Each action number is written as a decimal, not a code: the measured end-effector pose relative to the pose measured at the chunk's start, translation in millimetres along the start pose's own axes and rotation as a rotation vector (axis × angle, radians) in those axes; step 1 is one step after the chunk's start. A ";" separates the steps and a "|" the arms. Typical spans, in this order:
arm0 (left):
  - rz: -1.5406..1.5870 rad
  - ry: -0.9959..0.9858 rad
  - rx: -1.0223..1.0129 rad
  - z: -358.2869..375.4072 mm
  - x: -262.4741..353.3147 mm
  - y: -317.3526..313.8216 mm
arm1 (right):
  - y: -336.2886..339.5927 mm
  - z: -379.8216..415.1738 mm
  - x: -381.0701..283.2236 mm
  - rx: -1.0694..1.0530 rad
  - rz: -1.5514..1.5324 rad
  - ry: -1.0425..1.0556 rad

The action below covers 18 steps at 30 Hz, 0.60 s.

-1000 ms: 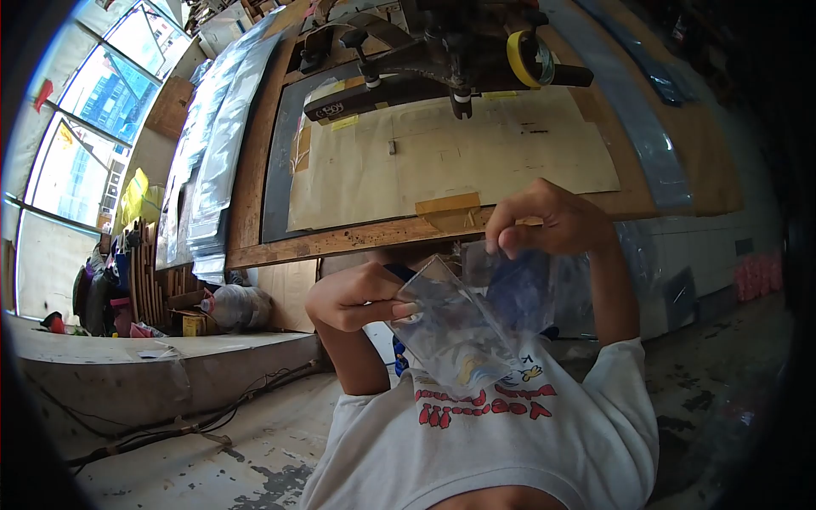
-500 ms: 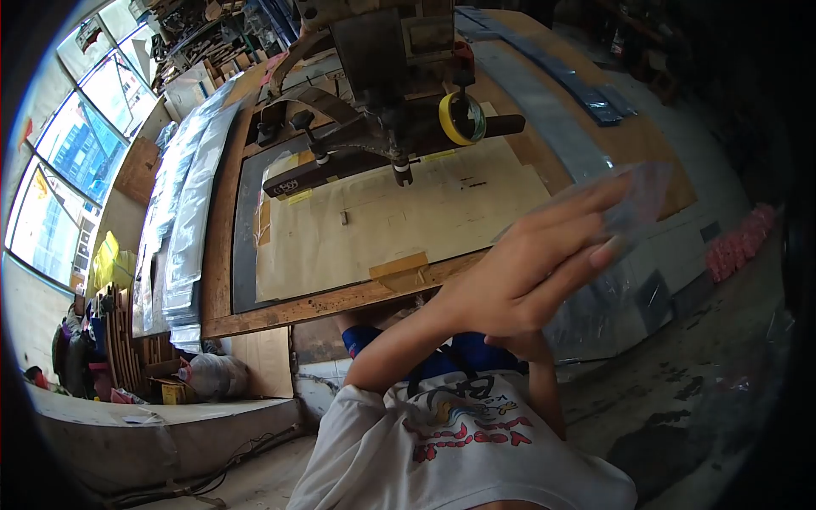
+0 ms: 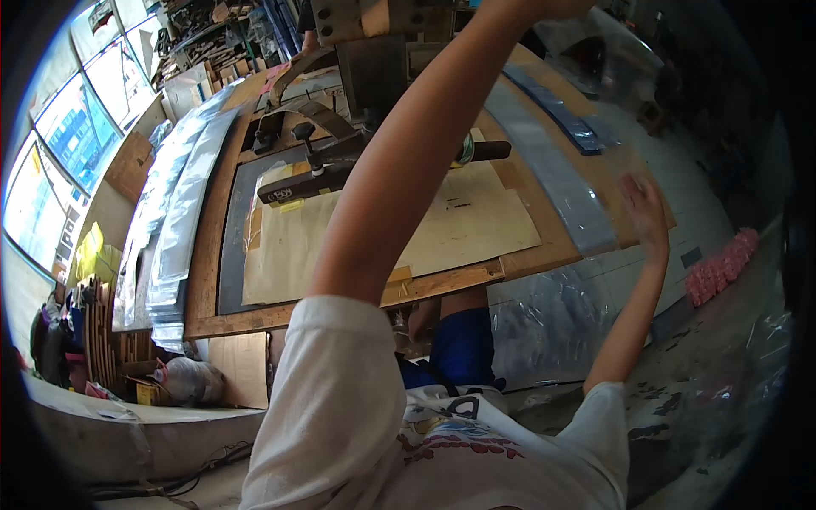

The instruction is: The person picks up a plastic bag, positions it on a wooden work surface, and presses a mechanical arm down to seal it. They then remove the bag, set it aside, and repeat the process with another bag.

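Observation:
My left arm reaches up across the view, and my left hand is partly cut off by the top edge. Thin clear plastic film spreads beside it, apparently held in its fingers, which are mostly out of sight. Over the table's right edge, my right hand is raised, somewhat blurred, its fingers extended and nothing visible in them. Nearest to it lies a long stack of clear plastic strips. Behind my left forearm stands a machine head with a dark bar over a tan sheet.
Stacked plastic sleeves line the table's left side. A blue plastic strip lies at the right rear. Clear plastic hangs below the wooden table edge. A pink bundle sits at right; another person's arm shows behind the machine.
My left hand has swung up to the top edge with the plastic film. My right hand has come out from beneath it to the table's right edge. The view has shifted slightly.

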<state>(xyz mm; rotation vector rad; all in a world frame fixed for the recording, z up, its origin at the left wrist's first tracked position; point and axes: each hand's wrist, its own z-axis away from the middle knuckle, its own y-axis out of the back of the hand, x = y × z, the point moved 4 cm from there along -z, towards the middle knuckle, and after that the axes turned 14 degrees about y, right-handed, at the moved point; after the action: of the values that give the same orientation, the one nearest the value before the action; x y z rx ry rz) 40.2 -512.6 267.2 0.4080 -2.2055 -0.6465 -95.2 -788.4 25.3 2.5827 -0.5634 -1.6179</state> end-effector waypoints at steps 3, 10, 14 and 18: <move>0.117 -0.079 -0.253 171.7 6.7 29.0 | 4.9 -88.8 101.2 -0.322 -0.026 0.054; 0.111 0.452 -0.551 425.9 -103.9 128.6 | 3.0 -95.6 177.6 -0.472 0.410 -0.189; -0.133 0.895 0.098 527.2 -163.6 213.7 | 26.6 -84.7 158.6 -0.493 0.483 -0.137; -0.294 0.976 0.437 603.9 -180.4 266.8 | 69.2 -48.7 169.7 -0.504 0.352 -0.071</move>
<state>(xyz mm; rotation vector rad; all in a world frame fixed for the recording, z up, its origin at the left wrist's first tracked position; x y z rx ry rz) -327.1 -16.7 -28.6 1.0316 -1.3244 -0.0373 -5.8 -915.6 -83.3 1.9509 -0.4983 -1.4985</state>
